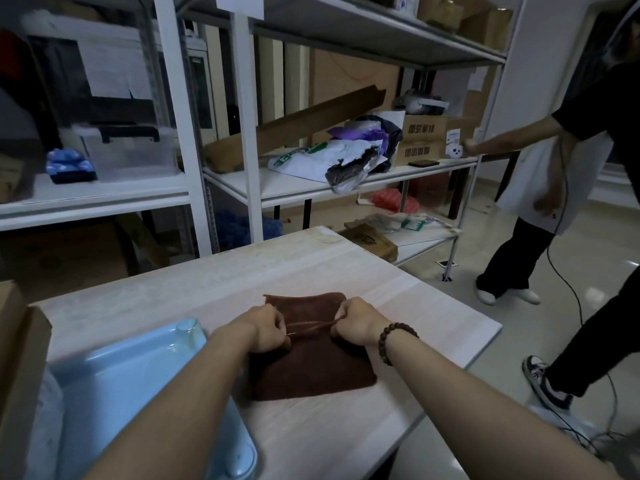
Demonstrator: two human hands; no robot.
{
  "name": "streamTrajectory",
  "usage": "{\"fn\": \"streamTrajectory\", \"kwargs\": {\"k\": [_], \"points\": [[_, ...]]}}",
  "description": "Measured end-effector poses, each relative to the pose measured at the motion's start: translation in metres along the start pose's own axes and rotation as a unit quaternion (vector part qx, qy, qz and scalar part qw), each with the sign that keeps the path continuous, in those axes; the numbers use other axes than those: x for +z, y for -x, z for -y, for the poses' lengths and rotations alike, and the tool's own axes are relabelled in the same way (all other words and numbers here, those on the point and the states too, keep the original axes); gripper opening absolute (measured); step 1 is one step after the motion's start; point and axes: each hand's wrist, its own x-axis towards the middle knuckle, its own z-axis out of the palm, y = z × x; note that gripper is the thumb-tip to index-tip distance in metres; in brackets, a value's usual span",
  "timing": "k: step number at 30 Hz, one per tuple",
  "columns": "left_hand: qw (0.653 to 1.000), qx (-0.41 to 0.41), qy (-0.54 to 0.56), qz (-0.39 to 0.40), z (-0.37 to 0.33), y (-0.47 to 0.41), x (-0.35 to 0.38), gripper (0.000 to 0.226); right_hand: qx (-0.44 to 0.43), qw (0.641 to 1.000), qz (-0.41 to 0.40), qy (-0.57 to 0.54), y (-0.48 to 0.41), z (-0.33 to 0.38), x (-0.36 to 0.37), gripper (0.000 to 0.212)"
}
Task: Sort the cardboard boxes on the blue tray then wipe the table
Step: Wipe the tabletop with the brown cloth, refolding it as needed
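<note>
A brown cloth point(311, 368) lies on the pale wooden table point(173, 292), partly folded. My left hand point(265, 329) pinches a folded edge of the cloth at its left side. My right hand point(355, 323), with a bead bracelet on its wrist, pinches the same edge at the right. The edge is stretched taut between both hands. The blue tray point(114, 375) sits at the table's near left, beside my left forearm. A cardboard box point(20, 358) stands at the far left edge of the view, cut off by the frame.
White metal shelving point(242, 140) with boxes, bags and a clear bin stands behind the table. Another person point(571, 161) stands at the right, reaching toward the shelf. A second person's leg and shoe point(547, 379) are near the table's right corner, with a cable on the floor.
</note>
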Motion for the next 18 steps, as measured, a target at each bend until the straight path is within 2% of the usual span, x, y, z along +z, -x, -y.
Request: {"fn": "streamTrajectory", "kwargs": {"k": [3,6,8,11,14,18], "points": [[1.000,0.002,0.014,0.011,-0.004,0.006,-0.003,0.013,0.016,0.999,0.029,0.012,0.003,0.001,-0.003,0.009],[0.997,-0.021,0.020,0.075,-0.012,0.017,-0.008,0.012,0.034,0.994,0.098,0.040,0.012,0.002,-0.007,0.013],[0.992,-0.035,0.013,0.123,-0.015,0.026,-0.012,0.022,0.033,0.987,0.149,0.049,0.020,0.004,-0.009,0.014],[0.985,-0.041,0.014,0.167,-0.019,0.032,-0.016,0.024,0.009,0.983,0.181,0.007,0.028,0.007,-0.015,0.018],[0.984,-0.040,0.032,0.173,-0.019,0.033,-0.017,0.025,-0.014,0.979,0.200,-0.035,0.034,0.012,-0.021,0.028],[0.978,-0.014,0.100,0.185,-0.016,0.036,-0.020,0.025,-0.054,0.972,0.209,-0.088,0.038,0.017,-0.031,0.030]]}}
